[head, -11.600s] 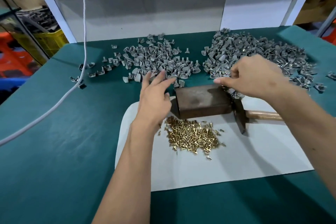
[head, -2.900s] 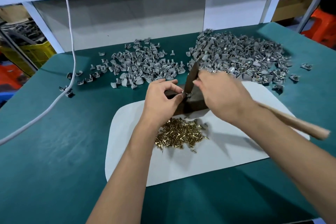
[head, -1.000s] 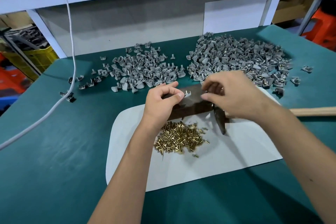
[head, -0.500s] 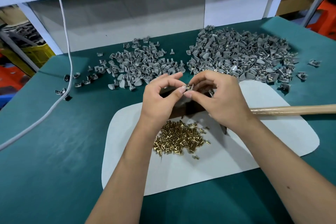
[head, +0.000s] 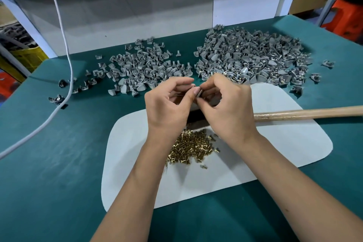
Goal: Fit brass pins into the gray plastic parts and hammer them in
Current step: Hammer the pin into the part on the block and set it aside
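My left hand (head: 167,104) and right hand (head: 225,104) meet fingertip to fingertip, both pinching one gray part (head: 198,92) above dark block (head: 194,116); brass pins (head: 191,146) heaped on white mat (head: 275,155); hammer handle (head: 308,113) lies right.

A gray part (head: 198,92) sits pinched between fingertips above the hammer, whose wooden handle (head: 306,113) lies pointing right. Brass pins (head: 191,146) lie heaped on the white mat. Two gray-part piles lie behind: left (head: 143,68), right (head: 251,55).
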A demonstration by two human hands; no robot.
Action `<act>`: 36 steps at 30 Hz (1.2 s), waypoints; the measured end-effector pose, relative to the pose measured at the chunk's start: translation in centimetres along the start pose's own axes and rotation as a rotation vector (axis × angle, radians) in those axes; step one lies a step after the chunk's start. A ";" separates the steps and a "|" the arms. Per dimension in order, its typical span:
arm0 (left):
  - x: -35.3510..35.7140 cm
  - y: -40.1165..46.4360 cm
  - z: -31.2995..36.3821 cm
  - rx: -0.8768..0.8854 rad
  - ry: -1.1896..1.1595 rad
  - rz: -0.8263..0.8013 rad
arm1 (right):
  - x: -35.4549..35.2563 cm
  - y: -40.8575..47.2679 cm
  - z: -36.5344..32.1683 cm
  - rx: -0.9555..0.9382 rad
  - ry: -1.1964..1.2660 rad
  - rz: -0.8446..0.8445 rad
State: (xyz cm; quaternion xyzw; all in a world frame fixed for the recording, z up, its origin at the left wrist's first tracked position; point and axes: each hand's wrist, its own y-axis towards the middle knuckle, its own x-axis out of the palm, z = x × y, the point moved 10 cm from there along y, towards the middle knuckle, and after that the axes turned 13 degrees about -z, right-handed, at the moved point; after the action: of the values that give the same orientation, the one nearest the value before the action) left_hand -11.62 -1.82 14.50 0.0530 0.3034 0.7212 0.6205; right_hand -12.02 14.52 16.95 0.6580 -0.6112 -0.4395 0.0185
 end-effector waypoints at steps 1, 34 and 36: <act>0.0 0.0 0.1 0.008 0.021 0.005 | 0.0 0.0 0.0 0.009 0.009 0.004; -1.5 1.0 -2.1 -0.150 0.395 -0.149 | 0.0 -0.7 8.7 0.276 -0.427 -1.011; -1.5 0.9 -2.4 -0.174 0.373 -0.145 | 0.2 -0.6 8.2 0.244 -0.377 -1.021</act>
State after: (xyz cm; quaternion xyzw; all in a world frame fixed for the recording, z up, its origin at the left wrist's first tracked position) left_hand -13.19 -4.18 13.46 -0.1572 0.3526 0.6955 0.6060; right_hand -16.49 18.77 11.44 0.7778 -0.2541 -0.4291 -0.3825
